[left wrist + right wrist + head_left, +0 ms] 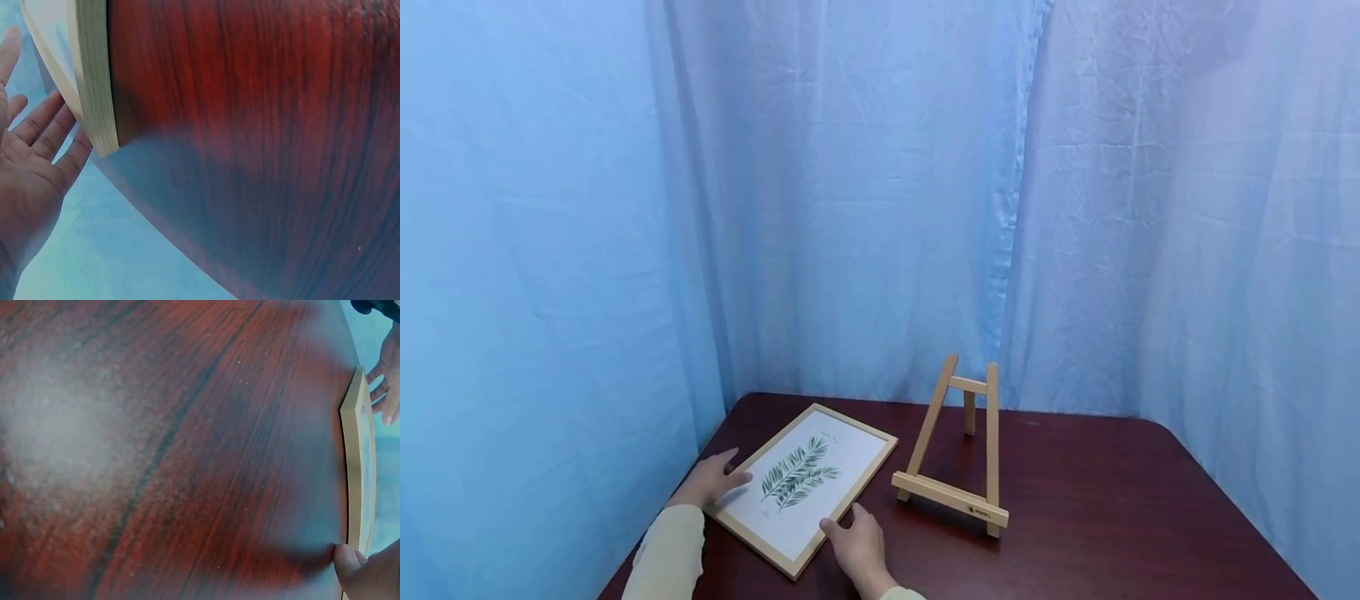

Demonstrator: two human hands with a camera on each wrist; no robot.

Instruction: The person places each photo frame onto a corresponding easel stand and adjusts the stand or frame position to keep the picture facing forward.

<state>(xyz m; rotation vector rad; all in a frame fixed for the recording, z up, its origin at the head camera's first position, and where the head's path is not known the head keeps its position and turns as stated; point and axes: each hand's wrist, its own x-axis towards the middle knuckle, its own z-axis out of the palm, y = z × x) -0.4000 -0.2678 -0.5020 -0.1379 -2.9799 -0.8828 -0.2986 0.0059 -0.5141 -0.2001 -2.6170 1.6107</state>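
The picture [805,493] lies face up on the left part of the table [1090,500], turned at a slant, its near-left corner close to the table's edge. Two green leaf sprays [797,477] are printed on its white sheet, with small lettering too fine to read, inside a pale wooden frame [752,537].

The left hand [707,482] is at the frame's left side, fingers spread and nearly straight, thumb apart from them and reaching over the border. The left wrist view shows its fingertips against or just behind the wood; which of the two cannot be told. It grips nothing.

The right hand [860,546] is at the opposite long side, near the close corner, thumb at the wood and set wide of the forefinger. Its other fingers are mostly hidden, but no closed grip shows.

Right of the picture, and apart from it, a wooden easel [951,495] stands upright on the table, its ledge facing the near side and bearing a small dark mark. Pale sleeves [666,554] cover both forearms. Blue curtains [865,208] hang behind the table and along its sides.
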